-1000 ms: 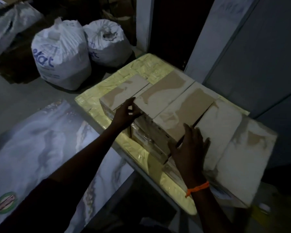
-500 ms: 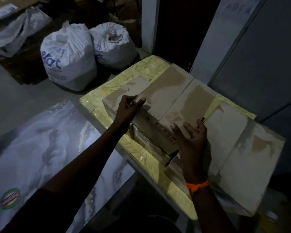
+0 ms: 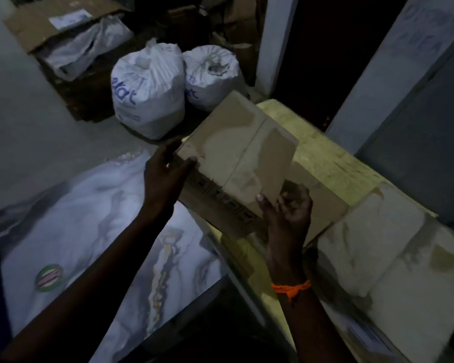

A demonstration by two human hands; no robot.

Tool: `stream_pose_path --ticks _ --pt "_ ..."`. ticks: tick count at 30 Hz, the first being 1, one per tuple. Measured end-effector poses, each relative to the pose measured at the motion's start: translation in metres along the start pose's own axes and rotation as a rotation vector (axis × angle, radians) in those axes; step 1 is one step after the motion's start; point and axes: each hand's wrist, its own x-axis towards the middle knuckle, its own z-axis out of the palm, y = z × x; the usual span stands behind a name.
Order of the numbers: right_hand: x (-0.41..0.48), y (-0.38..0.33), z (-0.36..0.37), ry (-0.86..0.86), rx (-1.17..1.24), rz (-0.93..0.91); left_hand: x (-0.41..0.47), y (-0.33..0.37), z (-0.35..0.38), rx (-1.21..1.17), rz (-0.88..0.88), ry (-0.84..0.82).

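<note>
A brown cardboard box (image 3: 233, 158) with a seam across its top is lifted and tilted above the yellow wrapped stack (image 3: 323, 158). My left hand (image 3: 165, 176) grips the box's left end, thumb on top. My right hand (image 3: 288, 213), with an orange thread at the wrist, holds its right near corner with curled fingers. Two more pale boxes (image 3: 393, 255) lie on the stack to the right.
A marble-patterned slab (image 3: 89, 231) with a round sticker lies on the floor at the left. Two tied white sacks (image 3: 152, 93) stand behind it, beside an open carton (image 3: 71, 40). Grey panels (image 3: 409, 82) lean at the back right.
The box has come up off the stack and swung left and toward me, both hands shifting to its ends. The view has turned left.
</note>
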Motion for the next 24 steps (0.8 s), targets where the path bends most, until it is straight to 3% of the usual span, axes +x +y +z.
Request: stream_pose_path --ticks 5,11,16,24 --pt "-0.014 0.035 0.057 -0.257 -0.082 0.087 -0.051 -0.042 -0.102 -0.063 -0.220 0.274" --pt "-0.064 0.080 0.109 -0.514 -0.210 0.127 -0.124 -0.074 -0.182 -0.110 -0.299 0.593" --pt "-0.095 0.112 0.125 -0.716 -0.321 0.141 -0.181 -0.102 -0.226 -0.157 -0.350 0.741" --pt "-0.099 0.128 0.109 -0.812 -0.528 0.064 -0.241 -0.136 -0.213 -0.271 -0.558 0.785"
